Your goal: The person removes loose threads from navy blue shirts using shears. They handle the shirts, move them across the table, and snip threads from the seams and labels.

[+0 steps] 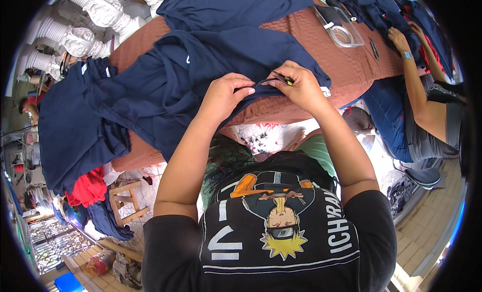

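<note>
A navy blue garment [170, 76] of thick cloth, with a small white mark on it, is spread over the table in front of me. My left hand [227, 95] pinches its near edge between thumb and fingers. Close by on the right, my right hand [301, 87] is closed around small thread snips [283, 79], dark with a yellow-green part. The snips' tips lie at the same cloth edge, between the two hands. My right fingers partly hide the snips, and I cannot make out whether they also grip the cloth.
A brown cloth [351, 71] covers the table. More navy garments [231, 8] lie at the far side and hang off the left end. A clear plastic tub [346, 33] holds a tape roll; a dark pen-like tool [374, 48] lies beside it. At right, a co-worker's hands [399, 39] handle dark cloth.
</note>
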Demonstrator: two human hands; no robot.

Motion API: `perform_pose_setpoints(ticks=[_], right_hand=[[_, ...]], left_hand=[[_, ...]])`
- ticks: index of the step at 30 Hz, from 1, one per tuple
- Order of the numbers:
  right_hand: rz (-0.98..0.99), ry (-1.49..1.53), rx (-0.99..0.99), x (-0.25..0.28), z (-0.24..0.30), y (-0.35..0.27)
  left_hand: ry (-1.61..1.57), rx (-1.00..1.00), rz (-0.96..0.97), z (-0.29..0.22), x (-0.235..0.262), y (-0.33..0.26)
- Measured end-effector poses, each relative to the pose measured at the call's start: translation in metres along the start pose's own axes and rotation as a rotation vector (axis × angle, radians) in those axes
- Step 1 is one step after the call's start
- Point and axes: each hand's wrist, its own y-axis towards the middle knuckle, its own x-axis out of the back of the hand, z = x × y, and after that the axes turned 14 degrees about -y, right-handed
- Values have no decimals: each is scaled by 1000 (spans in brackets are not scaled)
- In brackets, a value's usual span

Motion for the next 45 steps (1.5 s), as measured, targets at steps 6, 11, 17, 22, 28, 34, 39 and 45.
perform_pose_setpoints(ticks=[6,11,17,22,28,34,39,45], right_hand=[[13,79,-13,4,4,-4],[-27,-41,-107,-6,-13,-3],[-68,200,2,5,24,-8],[119,230,-67,-17,4,-10],[83,235,-24,-21,3,-14],[27,127,70,-23,3,-13],[53,136,73,-24,4,-11],[-6,362,-79,-8,-10,-14]], left_hand=[[-55,169,-90,-12,-2,3],[-168,296,-99,-13,-5,4],[-111,290,-131,-11,-5,4],[-63,242,-116,-10,-8,5],[-50,198,-135,-6,-10,4],[20,201,-133,-13,-12,4],[-139,154,-165,-27,2,-1],[-409,-183,585,-125,86,-40]])
